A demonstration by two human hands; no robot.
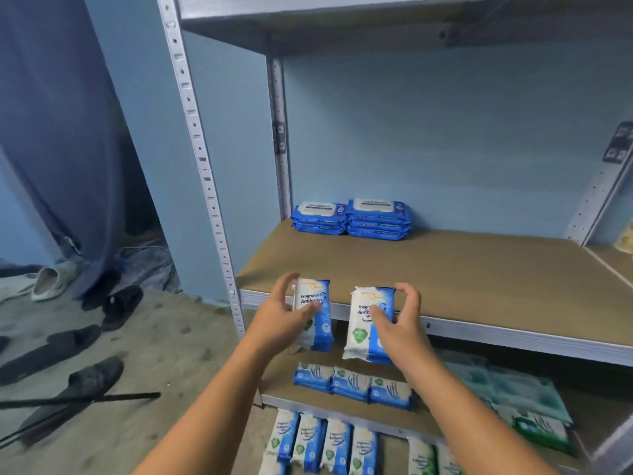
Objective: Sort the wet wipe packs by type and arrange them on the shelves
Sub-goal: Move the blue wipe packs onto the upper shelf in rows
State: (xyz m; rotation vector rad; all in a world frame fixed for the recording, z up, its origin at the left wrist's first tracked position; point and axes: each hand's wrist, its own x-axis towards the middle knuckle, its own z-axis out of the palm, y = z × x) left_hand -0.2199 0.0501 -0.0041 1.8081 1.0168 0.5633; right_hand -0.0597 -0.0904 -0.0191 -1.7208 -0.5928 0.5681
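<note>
My left hand (281,313) grips a white-and-blue antibacterial wipe pack (317,296), held upright at the front edge of the middle shelf (462,286). My right hand (400,323) grips a second pack of the same kind (363,327), also upright, just to the right. At the back left of that shelf lie two stacks of dark blue packs (352,219). Three blue-and-white packs (352,385) lie on the lower shelf. Several more white-and-blue packs (322,443) lie in a row on the floor below.
Teal and green packs (527,406) lie at the right of the lower shelf. The metal upright (205,173) stands left of my hands. Dark slippers (85,337), a white shoe (51,279) and a black rod (78,399) lie on the floor at left.
</note>
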